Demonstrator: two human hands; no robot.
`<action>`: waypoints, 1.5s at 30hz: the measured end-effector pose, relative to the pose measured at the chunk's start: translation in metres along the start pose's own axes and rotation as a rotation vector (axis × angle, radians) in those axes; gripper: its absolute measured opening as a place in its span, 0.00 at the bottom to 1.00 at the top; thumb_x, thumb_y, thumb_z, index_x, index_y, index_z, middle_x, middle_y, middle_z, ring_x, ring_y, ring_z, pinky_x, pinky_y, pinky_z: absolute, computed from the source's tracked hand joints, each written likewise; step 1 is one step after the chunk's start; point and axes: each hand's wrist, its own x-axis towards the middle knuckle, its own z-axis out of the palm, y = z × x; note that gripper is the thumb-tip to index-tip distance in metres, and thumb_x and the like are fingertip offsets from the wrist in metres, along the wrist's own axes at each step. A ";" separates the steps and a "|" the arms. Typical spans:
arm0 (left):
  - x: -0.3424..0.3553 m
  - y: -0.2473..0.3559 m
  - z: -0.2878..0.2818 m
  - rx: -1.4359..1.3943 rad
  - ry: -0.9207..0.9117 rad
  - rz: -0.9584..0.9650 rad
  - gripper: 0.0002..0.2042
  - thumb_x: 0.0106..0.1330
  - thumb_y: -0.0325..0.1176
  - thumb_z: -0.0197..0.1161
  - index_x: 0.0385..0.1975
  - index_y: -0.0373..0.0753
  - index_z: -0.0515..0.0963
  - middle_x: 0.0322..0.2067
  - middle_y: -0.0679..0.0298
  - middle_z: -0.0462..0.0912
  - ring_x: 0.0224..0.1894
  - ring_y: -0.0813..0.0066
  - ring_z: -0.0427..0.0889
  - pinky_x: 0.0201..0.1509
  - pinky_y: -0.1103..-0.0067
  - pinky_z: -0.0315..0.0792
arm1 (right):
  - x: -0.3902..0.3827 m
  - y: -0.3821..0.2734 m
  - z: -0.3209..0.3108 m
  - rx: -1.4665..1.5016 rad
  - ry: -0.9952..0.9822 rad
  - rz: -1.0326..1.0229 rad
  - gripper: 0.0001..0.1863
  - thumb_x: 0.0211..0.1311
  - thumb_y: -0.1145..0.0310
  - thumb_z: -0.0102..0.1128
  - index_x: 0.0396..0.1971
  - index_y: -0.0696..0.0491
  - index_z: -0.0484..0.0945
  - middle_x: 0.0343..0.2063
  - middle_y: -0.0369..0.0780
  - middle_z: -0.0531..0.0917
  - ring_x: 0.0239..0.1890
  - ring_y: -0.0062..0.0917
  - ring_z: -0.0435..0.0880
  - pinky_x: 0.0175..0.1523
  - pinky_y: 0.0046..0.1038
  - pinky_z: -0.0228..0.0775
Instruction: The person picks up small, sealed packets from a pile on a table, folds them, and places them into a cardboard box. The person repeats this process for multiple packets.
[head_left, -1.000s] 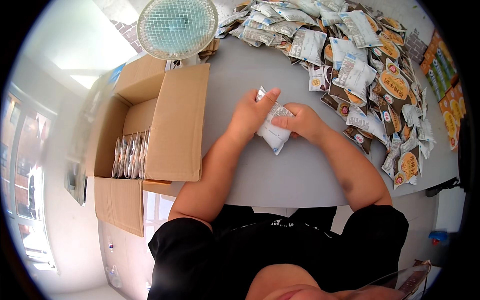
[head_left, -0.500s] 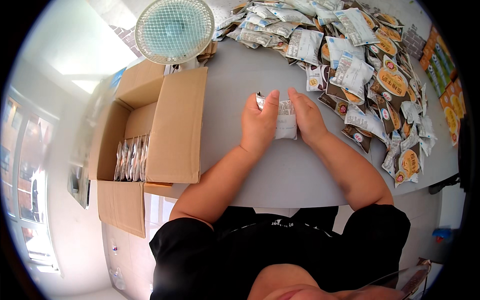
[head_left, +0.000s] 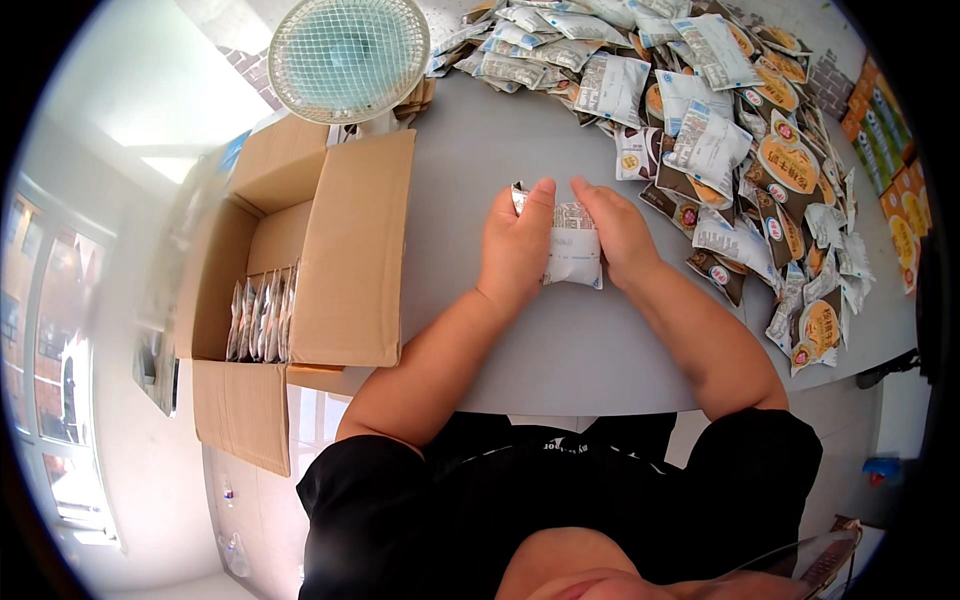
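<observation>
Above the middle of the table I have a white, printed pouch [head_left: 574, 252] between my two hands. My left hand [head_left: 513, 245] grips its left side, thumb along the front. A crinkled silvery pouch edge sticks out past that hand's fingers, so more than one pouch may be held; I cannot tell how many. On the other side my right hand [head_left: 618, 238] is closed against the pouch's right edge, its fingertips partly hidden. To the left, an open cardboard box [head_left: 360, 250] holds a row of upright pouches [head_left: 262, 318].
A large heap of white and brown pouches [head_left: 710, 145] covers the table's far right. A round fan [head_left: 348, 62] stands behind the box. The grey table [head_left: 470, 345] has a curved edge near my body. Colourful cartons [head_left: 895, 190] stand at far right.
More of the white pouch's front now shows between my hands, with its lower edge slightly nearer to me. My right hand has shifted slightly; the box and heap are as before.
</observation>
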 end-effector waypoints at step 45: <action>0.020 0.020 -0.025 -0.155 -0.139 -0.313 0.23 0.71 0.52 0.51 0.45 0.32 0.66 0.32 0.56 0.79 0.34 0.66 0.83 0.34 0.71 0.80 | -0.006 -0.001 -0.005 -0.295 -0.621 0.237 0.24 0.57 0.48 0.64 0.42 0.53 0.76 0.27 0.34 0.77 0.25 0.18 0.76 0.27 0.21 0.70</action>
